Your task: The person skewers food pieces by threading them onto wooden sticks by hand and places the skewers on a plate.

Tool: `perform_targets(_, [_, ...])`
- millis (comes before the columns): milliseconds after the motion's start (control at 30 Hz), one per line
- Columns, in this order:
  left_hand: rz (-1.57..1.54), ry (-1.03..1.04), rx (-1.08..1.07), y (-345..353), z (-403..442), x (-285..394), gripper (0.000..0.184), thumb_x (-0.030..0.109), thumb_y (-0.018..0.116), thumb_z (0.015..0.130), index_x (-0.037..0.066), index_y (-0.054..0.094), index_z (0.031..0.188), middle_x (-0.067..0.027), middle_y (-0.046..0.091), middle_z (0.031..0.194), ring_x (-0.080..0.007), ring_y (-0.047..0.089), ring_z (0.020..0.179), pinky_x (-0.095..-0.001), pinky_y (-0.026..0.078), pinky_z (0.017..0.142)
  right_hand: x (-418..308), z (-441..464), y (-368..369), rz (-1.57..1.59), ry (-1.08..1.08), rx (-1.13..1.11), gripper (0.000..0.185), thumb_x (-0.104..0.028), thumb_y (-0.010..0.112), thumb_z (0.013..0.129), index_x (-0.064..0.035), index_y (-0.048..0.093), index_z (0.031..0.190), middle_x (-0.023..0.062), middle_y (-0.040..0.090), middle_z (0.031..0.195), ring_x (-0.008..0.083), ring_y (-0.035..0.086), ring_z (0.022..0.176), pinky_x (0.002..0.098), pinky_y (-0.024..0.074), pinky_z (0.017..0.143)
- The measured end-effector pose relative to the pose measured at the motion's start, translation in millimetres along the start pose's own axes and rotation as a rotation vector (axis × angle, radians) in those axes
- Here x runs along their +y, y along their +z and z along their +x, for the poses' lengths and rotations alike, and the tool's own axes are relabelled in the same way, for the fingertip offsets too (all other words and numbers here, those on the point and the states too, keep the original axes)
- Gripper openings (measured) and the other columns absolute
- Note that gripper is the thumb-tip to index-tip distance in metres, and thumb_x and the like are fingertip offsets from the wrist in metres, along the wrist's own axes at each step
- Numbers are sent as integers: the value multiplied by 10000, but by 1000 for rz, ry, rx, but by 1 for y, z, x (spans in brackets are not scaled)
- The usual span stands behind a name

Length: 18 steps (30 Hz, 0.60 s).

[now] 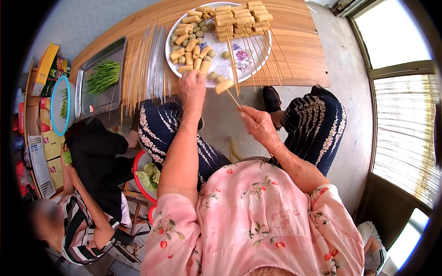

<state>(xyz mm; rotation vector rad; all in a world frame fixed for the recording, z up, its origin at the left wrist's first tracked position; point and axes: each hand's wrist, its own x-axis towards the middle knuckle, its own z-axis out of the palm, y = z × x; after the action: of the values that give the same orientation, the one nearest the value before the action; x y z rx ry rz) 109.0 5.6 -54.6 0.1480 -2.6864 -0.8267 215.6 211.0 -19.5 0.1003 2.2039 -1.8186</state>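
Note:
My right hand (258,123) is closed on a thin wooden skewer (234,99) with a tan roll (224,86) and greenish balls at its upper end, over the table's front edge. My left hand (192,87) reaches to the near rim of the round white plate (173,66), its fingers together at a tan roll (205,68); the fingertips are partly hidden. Loose tan rolls (191,45) and small green-grey balls (200,34) lie on the plate's left side. At the back right of the plate, filled skewers (239,20) are stacked, their sticks pointing toward me.
Bare skewers (138,69) and silvery sticks (158,64) lie left of the plate. Further left are a metal tray (80,87) of green stalks and a blue-rimmed bowl (54,106). A seated person (83,225) holds green stalks at the lower left.

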Motion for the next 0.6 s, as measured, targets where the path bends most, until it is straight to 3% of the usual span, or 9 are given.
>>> perform_targets(33, [-5, -23, -28, 4, 1, 2, 236, 212, 636, 768, 37, 623, 925, -149, 593, 905, -339, 531, 907, -434, 427, 809, 3, 1, 0, -15, -18, 2, 223, -136, 585, 884, 0, 618, 1057, 84, 487, 566, 113, 449, 478, 282, 429, 495])
perform_targets(133, [181, -20, -71, 9, 3, 8, 305, 249, 647, 773, 50, 630, 1003, -146, 606, 938, -347, 549, 935, -419, 439, 807, 3, 0, -1, -27, -37, 13, 221, -132, 583, 883, 0, 618, 1056, 73, 486, 561, 111, 444, 471, 279, 423, 488])
perform_targets(467, [113, -59, 11, 16, 5, 11, 167, 186, 655, 715, 71, 604, 824, -139, 613, 834, -346, 545, 867, -440, 435, 783, 0, -1, -7, 8, -4, 32, 205, -127, 586, 877, 10, 617, 1026, 54, 461, 535, 97, 434, 459, 266, 409, 473])
perform_targets(567, [46, -116, -8, 19, 7, 1, 180, 172, 653, 736, 52, 629, 868, -103, 641, 794, -279, 584, 771, -382, 463, 709, 1, -1, -10, -9, -12, 0, 203, -132, 593, 874, 3, 619, 1024, 56, 460, 533, 101, 440, 456, 270, 410, 474])
perform_targets(600, [-210, -200, -15, 15, 7, 3, 200, 172, 650, 747, 37, 632, 894, -94, 643, 797, -251, 588, 745, -355, 463, 683, 3, -1, -12, -37, -51, -1, 201, -134, 592, 875, 1, 619, 1021, 56, 458, 532, 102, 439, 456, 271, 410, 474])
